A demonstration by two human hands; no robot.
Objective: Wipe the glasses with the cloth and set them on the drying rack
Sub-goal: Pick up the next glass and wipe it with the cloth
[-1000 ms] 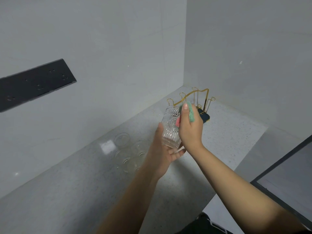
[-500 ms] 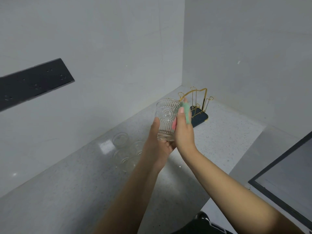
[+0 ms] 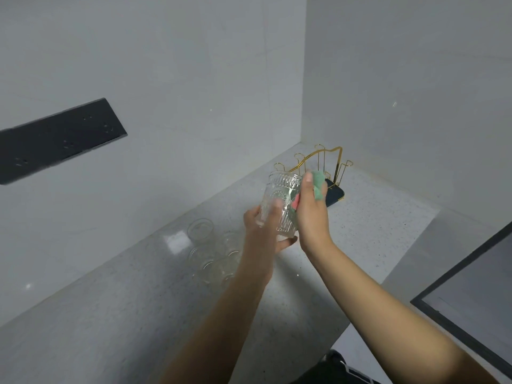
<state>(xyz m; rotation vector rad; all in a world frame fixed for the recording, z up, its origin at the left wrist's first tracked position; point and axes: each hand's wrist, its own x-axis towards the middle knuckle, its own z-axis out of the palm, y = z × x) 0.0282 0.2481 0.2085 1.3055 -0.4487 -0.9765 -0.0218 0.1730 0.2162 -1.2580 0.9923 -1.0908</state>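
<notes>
Above counter (image 3: 110,314), glass (image 3: 279,200) upright, rim up.

The glass (image 3: 281,203) is clear, pressed with upright ribs and a round medallion. The cloth (image 3: 318,187) is green, with a pink patch at its 7 o'clock corner. The rack (image 3: 327,164) has gold wire over a dark navy base. More clear glasses (image 3: 213,250) stand at 8 o'clock. The counter (image 3: 138,314) is pale grey with fine dark speckles; the walls (image 3: 194,79) are plain light grey, with a black strip (image 3: 58,139) at 9 o'clock.
</notes>
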